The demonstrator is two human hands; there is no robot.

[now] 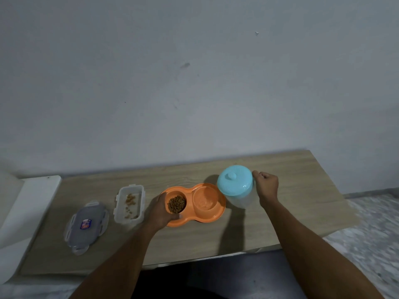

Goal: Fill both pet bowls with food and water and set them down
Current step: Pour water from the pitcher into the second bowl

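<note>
Kibble (176, 204) already in left well of orange double bowl (213, 215), mid-table near front edge; right well (205, 200) apparently dry. Left hand (160, 210) gripping bowl's left rim, right hand (266, 186) clenched around jug (236, 186) handle. Next, probably: lifting, tilting, pouring slowly.

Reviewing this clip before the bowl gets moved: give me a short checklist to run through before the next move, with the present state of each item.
1. Kibble in left well of orange double bowl: ok.
2. Water in right well: looks filled, ok.
3. Left hand grips the bowl's left end: ok.
4. Right hand closed on the handle side of the pitcher; the handle itself is hidden: cannot tell.
5. Pitcher upright, blue lid on: ok.
6. Food container open, its lid beside it: not ok.
</note>
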